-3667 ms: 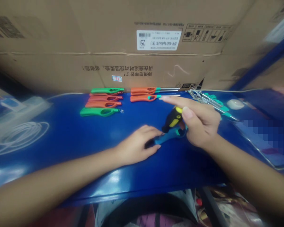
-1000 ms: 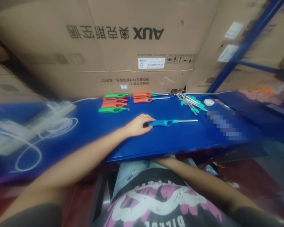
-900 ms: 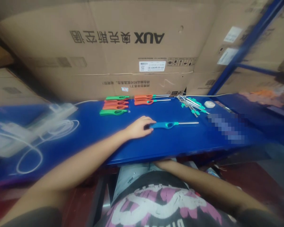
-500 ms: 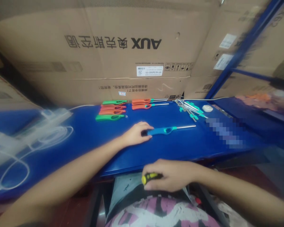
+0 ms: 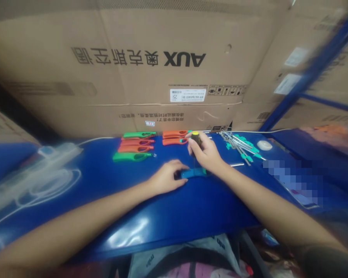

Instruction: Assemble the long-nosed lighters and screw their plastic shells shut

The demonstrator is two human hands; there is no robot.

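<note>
On the blue table lies a blue long-necked lighter (image 5: 188, 173), its metal tube pointing right. My left hand (image 5: 168, 177) is closed around its left end, thumb and fingers on either side. My right hand (image 5: 205, 151) grips a screwdriver (image 5: 195, 134) with a yellow-and-black handle, held upright. Its thin shaft points down at the lighter's body; whether the tip touches cannot be made out. The right hand and wrist hide part of the lighter's tube. Behind the hands, two orange lighters (image 5: 174, 141) lie side by side.
Green and orange lighter bodies (image 5: 133, 156) lie in a stack at the back left. Several metal tubes with teal pieces (image 5: 240, 146) are heaped at right, beside a white round object (image 5: 264, 145). White cables (image 5: 55, 181) lie left. Cardboard boxes (image 5: 145, 85) wall the back.
My right hand has risen from near my lap to above the blue lighter, bringing the screwdriver upright over it. My left hand keeps its hold on the lighter.
</note>
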